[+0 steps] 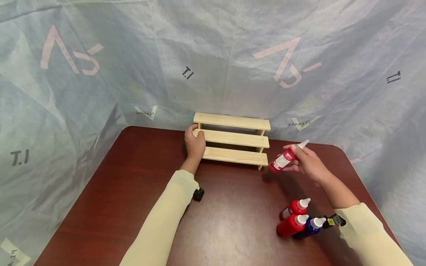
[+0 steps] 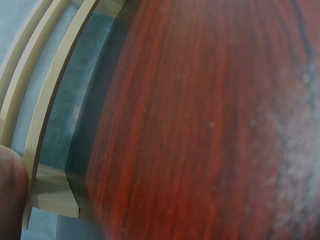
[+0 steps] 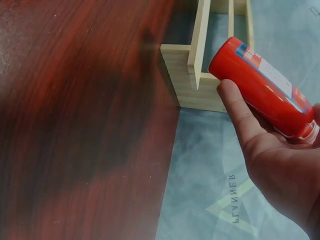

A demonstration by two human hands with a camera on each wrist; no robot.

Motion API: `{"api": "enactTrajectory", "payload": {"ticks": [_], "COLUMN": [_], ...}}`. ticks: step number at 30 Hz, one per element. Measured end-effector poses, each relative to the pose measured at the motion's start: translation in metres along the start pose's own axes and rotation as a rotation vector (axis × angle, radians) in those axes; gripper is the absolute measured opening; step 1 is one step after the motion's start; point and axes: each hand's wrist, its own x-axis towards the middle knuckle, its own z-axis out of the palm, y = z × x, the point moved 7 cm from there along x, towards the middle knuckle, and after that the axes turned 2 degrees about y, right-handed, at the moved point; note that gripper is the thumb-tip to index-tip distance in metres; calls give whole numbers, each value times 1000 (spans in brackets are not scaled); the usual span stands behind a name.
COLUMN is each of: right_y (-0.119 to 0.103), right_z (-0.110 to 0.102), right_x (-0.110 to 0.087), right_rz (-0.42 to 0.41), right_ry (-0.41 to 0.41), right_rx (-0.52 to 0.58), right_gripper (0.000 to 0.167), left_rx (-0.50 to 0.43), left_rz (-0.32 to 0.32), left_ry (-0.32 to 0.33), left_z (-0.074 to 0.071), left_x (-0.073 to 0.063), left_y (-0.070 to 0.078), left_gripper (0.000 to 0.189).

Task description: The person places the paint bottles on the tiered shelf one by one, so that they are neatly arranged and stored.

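– What have the hands got?

– The left hand [image 1: 195, 144] is curled round the left end of the wooden rack [image 1: 233, 137], thumb on top. The right hand [image 1: 311, 164] has its thumb and fingers closed about one red bottle [image 1: 283, 160], near the white nozzle [image 1: 304, 144]. It's tilted, just beside the rack's right end and up off the table [image 1: 229, 210].

– How many bottles altogether?

– Four: that one, plus two red bottles [image 1: 289, 226] and one blue bottle [image 1: 309, 229] standing bunched by the right sleeve [image 1: 369, 231]. One rack, three shelves [image 1: 232, 121].

– And the room?

– A reddish-brown wood top with pale glare in the middle; the rack stands towards its back edge. A grey-blue printed sheet [image 1: 216, 37] hangs behind and at both sides.

– Anything hard to make out?

– The small print on the held bottle's label [image 3: 272, 77]. The front red bottle covers part of the blue one, and the left wrist view catches only a scrap of that hand, cut off at the edge
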Motion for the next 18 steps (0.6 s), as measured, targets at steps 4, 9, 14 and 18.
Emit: {"api": "enactTrajectory", "payload": {"ticks": [4, 9, 14, 18], "right_y": [2, 3, 3, 5], "right_z": [-2, -7, -9, -3], "right_x": [5, 10, 16, 19], "right_rz": [22, 42, 61, 93], "right_ry": [5, 21, 30, -23], "right_rx": [12, 0, 14, 128], "right_gripper": [25, 26, 28, 35], "left_rx": [6, -12, -21, -19], "left_rz": [0, -5, 2, 3], "left_ry": [6, 4, 1, 11], "left_z": [0, 1, 2, 1], "left_x": [-1, -2, -1, 0], "left_y": [-1, 1, 3, 2], "left_gripper": [40, 40, 40, 39]}}
